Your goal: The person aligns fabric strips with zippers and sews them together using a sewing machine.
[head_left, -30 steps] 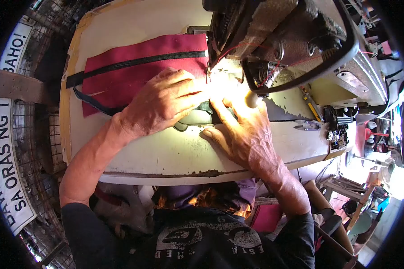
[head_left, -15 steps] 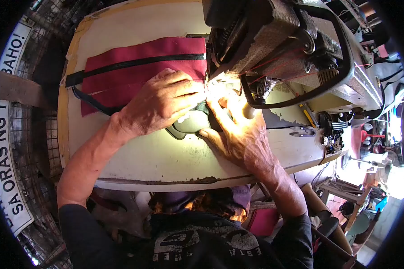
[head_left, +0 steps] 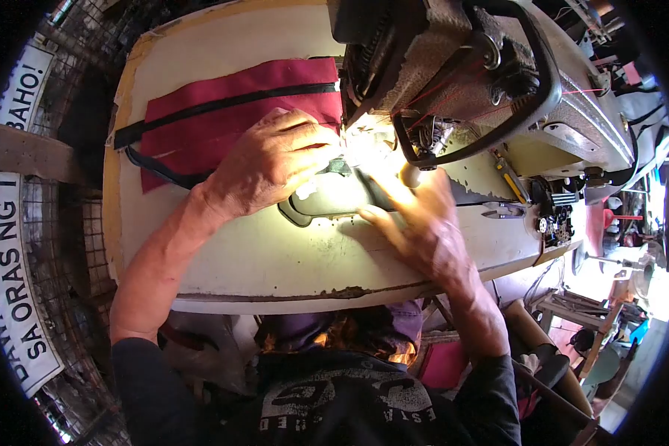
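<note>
Wire mesh (head_left: 100, 223) and a printed sign (head_left: 30, 312) stand at the left in the head view, beside a worn white table (head_left: 245, 260) with a chipped front edge. On it stands a dark sewing machine (head_left: 424, 74), red thread (head_left: 427, 93) running down its side and strong lamplight over the needle area.

Red cloth (head_left: 223, 134) lies on the table to the left of the machine, its right edge close to the needle area. One black strip (head_left: 223, 104) runs along its length and sticks out past the left edge; a second dark strip (head_left: 156, 169) curves loosely off near the lower left corner.

The person's left hand (head_left: 275, 163) rests over the lower right part of the cloth, fingers bent towards the needle; whether they pinch the fabric cannot be told. The right hand (head_left: 427, 215) is opposite, thumb apart from the fingers, its fingertips lost in glare, so its grip cannot be told either.

As a judgement, the upper strip looks in place, though no stitching is clear. The loose lower strip suggests unfinished work, with the right edge apparently the part in hand.
</note>
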Tool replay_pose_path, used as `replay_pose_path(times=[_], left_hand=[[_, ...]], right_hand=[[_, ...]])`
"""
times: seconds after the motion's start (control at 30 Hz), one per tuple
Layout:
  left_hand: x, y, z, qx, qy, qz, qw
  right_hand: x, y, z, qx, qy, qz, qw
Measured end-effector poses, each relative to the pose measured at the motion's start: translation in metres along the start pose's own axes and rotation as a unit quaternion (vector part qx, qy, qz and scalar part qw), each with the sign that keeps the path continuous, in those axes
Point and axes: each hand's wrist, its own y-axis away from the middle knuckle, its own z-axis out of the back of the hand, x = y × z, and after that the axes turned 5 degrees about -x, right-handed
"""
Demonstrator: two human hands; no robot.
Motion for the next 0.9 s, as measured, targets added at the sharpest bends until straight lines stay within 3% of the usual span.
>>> replay_pose_path(times=[0.07,0.13,0.27,0.47,0.6,0.73,0.83,0.9], left_hand=[[-0.001,-0.001,0.002,0.008,-0.003,-0.007,1.000],[-0.001,-0.001,0.000,0.000,0.006,-0.003,1.000],[0.000,-0.003,0.000,-0.002,0.005,-0.005,1.000],[-0.005,-0.006,0.003,-0.003,0.004,0.002,1.000],[-0.004,-0.006,0.001,0.000,0.002,0.000,1.000],[-0.005,-0.006,-0.001,-0.005,-0.012,0.004,1.000],[-0.007,-0.007,-0.003,-0.008,-0.013,0.019,1.000],[-0.005,-0.006,-0.004,-0.010,-0.025,0.019,0.999]], right_hand=[[-0.010,0.020,0.014,-0.101,0.030,-0.037,0.994],[-0.028,0.043,0.040,-0.138,0.077,-0.099,0.982],[-0.050,0.085,0.080,-0.047,0.161,-0.184,0.969],[-0.070,0.076,0.067,-0.068,0.233,-0.079,0.967],[-0.049,0.023,0.042,-0.120,0.017,-0.030,0.992],[-0.058,-0.017,0.004,-0.068,0.002,0.003,0.998],[-0.057,-0.027,0.001,-0.107,-0.114,0.010,0.988],[-0.062,-0.033,-0.009,-0.072,-0.150,-0.014,0.986]])
